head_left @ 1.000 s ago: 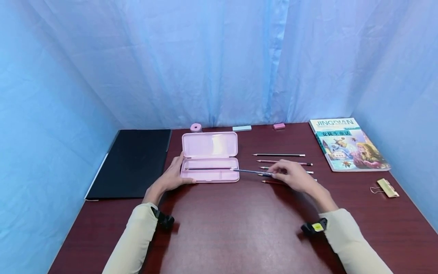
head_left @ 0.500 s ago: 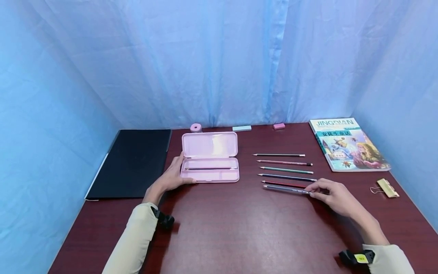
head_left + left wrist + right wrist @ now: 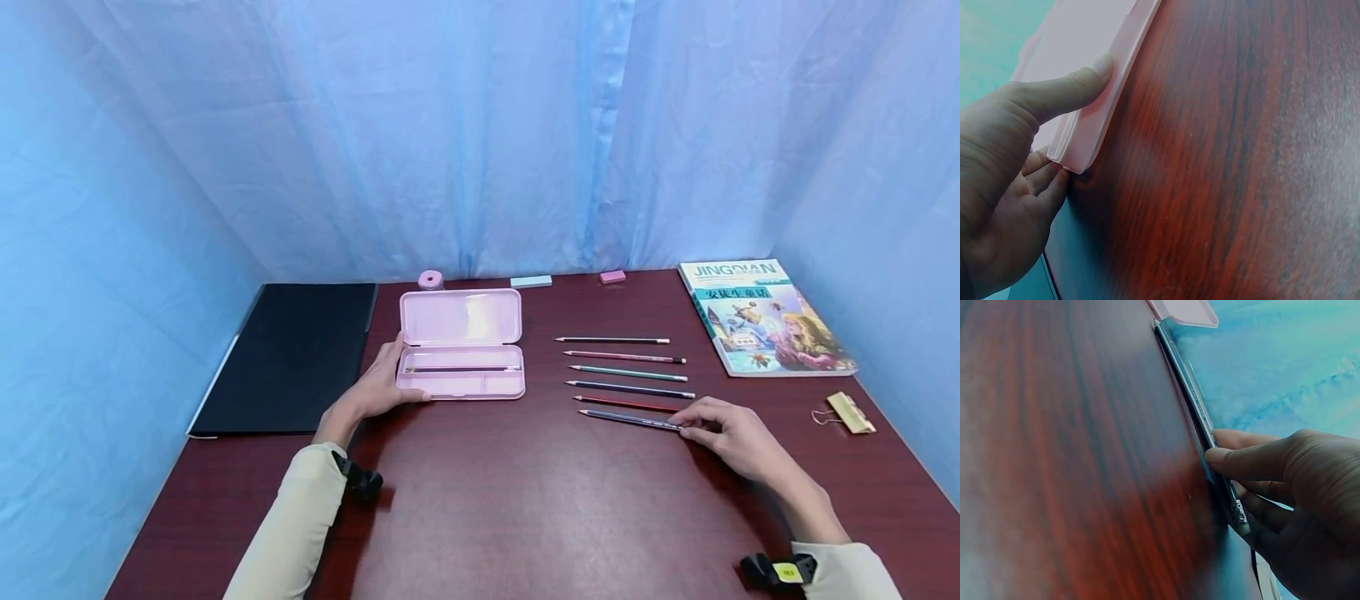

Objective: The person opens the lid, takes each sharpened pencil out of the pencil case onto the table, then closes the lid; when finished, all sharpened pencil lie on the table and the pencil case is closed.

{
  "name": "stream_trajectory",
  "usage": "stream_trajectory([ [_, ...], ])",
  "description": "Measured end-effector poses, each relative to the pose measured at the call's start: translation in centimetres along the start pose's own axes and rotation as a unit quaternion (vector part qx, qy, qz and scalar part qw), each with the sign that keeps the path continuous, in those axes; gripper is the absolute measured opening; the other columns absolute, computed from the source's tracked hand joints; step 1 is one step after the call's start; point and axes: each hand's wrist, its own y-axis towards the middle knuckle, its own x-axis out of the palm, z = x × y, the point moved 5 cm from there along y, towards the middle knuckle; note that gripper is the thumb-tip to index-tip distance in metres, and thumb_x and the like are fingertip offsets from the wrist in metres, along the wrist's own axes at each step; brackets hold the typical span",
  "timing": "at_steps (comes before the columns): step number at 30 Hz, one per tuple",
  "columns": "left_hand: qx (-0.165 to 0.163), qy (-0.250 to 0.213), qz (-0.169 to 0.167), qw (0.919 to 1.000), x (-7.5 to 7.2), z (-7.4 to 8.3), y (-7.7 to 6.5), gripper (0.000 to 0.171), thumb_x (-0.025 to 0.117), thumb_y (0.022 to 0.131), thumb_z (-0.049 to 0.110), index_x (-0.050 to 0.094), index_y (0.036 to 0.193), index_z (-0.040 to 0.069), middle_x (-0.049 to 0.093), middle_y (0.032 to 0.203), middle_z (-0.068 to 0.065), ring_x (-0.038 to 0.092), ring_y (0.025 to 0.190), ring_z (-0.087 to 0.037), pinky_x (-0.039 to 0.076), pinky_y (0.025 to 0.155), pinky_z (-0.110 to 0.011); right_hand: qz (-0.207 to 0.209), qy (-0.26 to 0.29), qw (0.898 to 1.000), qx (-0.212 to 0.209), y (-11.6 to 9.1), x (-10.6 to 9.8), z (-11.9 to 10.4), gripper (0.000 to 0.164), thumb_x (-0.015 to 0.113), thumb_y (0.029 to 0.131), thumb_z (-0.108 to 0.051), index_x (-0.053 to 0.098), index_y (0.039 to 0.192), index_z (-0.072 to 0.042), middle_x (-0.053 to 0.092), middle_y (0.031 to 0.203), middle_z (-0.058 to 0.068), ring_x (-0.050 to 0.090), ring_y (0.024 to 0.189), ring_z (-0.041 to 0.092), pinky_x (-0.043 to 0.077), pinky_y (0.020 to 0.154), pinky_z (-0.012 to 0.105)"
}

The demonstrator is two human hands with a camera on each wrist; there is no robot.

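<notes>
In the head view my left hand point(image 3: 375, 385) holds the left end of a pink pencil case point(image 3: 438, 387), its lid point(image 3: 457, 318) tipped back. The left wrist view shows the thumb point(image 3: 1079, 90) along the case's front side and the other fingers round its end. One dark pencil point(image 3: 461, 369) lies in the case's long rear compartment. At the right, my right hand point(image 3: 738, 437) pinches a blue-grey pencil point(image 3: 626, 418) near its eraser end, thumb and forefinger on the shaft. This pencil is nearest in a row with a red pencil point(image 3: 618, 403) and a dark blue pencil point(image 3: 630, 388).
Farther back in the row lie green point(image 3: 628, 372), pink point(image 3: 624, 357) and black point(image 3: 611, 340) pencils. A black folder point(image 3: 288, 358) is at left, a book point(image 3: 765, 321) and binder clip point(image 3: 850, 412) at right. A pink sharpener point(image 3: 431, 280) and two erasers line the back edge.
My right hand has drawn the blue-grey pencil from the case's right end to the front of the row, then stayed nearly still. The left hand has kept its place on the case.
</notes>
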Motion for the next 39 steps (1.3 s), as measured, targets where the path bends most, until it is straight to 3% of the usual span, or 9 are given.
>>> stream_trajectory([
  [10,0.002,0.002,0.000,1.0000,0.0,0.0,0.1,0.118,0.076,0.068,0.048,-0.004,0.149,0.017,0.019,0.146,-0.010,0.025,0.129,-0.025,0.022,0.108,-0.048,0.011,-0.009,1.000,-0.010,-0.1,0.0,-0.5,0.027,0.073,0.075,-0.002,0.071,0.091,-0.024,0.059,0.086,-0.010,0.048,0.071,0.002,0.042,0.061,0.024],
  [15,-0.003,0.003,0.000,1.0000,-0.2,-0.1,-0.1,0.118,0.077,0.068,0.048,-0.004,0.149,0.017,0.019,0.146,-0.010,0.026,0.129,-0.025,0.022,0.108,-0.048,0.013,-0.011,0.999,-0.027,1.1,-0.5,-1.7,0.026,0.072,0.077,-0.004,0.069,0.093,-0.024,0.059,0.089,-0.011,0.051,0.076,0.006,0.046,0.066,0.028],
  [22,-0.003,-0.001,0.001,1.0000,-0.3,-0.2,-0.1,0.118,0.077,0.068,0.047,-0.003,0.149,0.017,0.019,0.146,-0.009,0.025,0.129,-0.025,0.022,0.108,-0.049,-0.002,0.023,0.996,-0.080,6.1,0.6,-5.9,0.019,0.069,0.081,-0.007,0.069,0.098,-0.018,0.062,0.095,-0.006,0.055,0.082,0.012,0.047,0.071,0.035],
  [29,-0.003,0.002,0.001,1.0000,-0.2,-0.1,-0.1,0.118,0.077,0.068,0.047,-0.004,0.149,0.018,0.020,0.146,-0.009,0.026,0.129,-0.024,0.022,0.108,-0.047,-0.013,0.098,0.986,-0.137,11.9,3.9,-11.2,0.023,0.069,0.080,-0.005,0.067,0.102,-0.010,0.064,0.099,0.002,0.059,0.090,0.019,0.048,0.078,0.041],
  [34,-0.005,-0.003,0.000,1.0000,0.0,-0.1,-0.1,0.118,0.077,0.068,0.048,-0.003,0.149,0.018,0.019,0.146,-0.009,0.025,0.130,-0.025,0.023,0.108,-0.048,-0.050,0.143,0.979,-0.137,14.8,7.2,-13.6,0.026,0.068,0.080,-0.001,0.065,0.106,-0.004,0.064,0.097,0.009,0.059,0.089,0.020,0.049,0.079,0.039],
  [39,0.001,-0.003,0.003,1.0000,0.0,-0.1,0.0,0.118,0.077,0.067,0.049,-0.003,0.149,0.017,0.020,0.146,-0.009,0.026,0.129,-0.025,0.023,0.107,-0.048,-0.084,0.140,0.977,-0.136,16.7,10.1,-15.4,0.030,0.065,0.081,-0.002,0.062,0.111,-0.004,0.063,0.103,0.011,0.058,0.094,0.021,0.048,0.083,0.036],
])
